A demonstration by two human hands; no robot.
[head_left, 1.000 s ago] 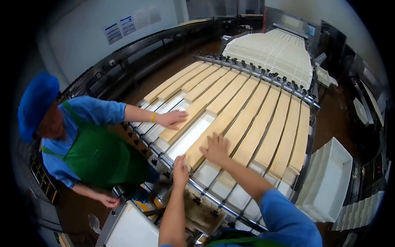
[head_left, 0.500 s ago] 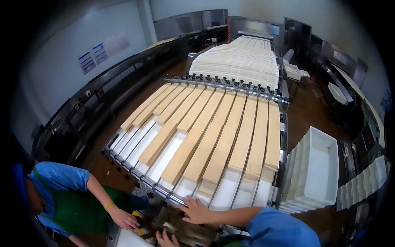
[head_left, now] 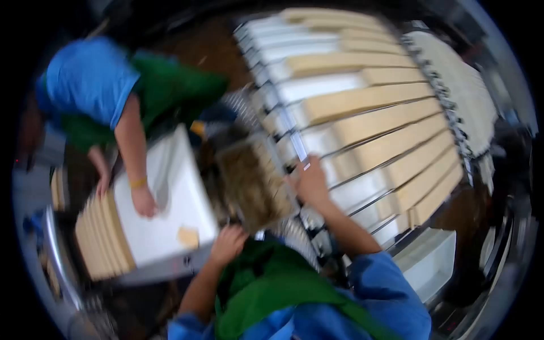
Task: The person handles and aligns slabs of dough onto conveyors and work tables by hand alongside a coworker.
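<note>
My right hand (head_left: 310, 178) is at the front metal rail (head_left: 298, 144) of a slatted conveyor table, fingers curled over the rail. Beyond it, long beige slabs (head_left: 368, 102) lie in parallel lanes on a white surface, divided by thin dark bars. My left hand (head_left: 228, 243) is low, at the near end of a bin (head_left: 253, 181) with brownish contents, beside the corner of a white worktop (head_left: 170, 226). Motion smears its fingers, and I see nothing clearly held in it. A small beige piece (head_left: 187, 237) lies on that worktop.
A co-worker in blue sleeves and a green apron stands on the left, one hand (head_left: 145, 204) over the worktop. A row of upright beige slabs (head_left: 102, 238) lines its left end. White crates (head_left: 428, 263) stand at the lower right.
My view has swung down and left, bringing the worktop and my apron into sight. My right hand remains at the rail. The co-worker's hand is now over the worktop.
</note>
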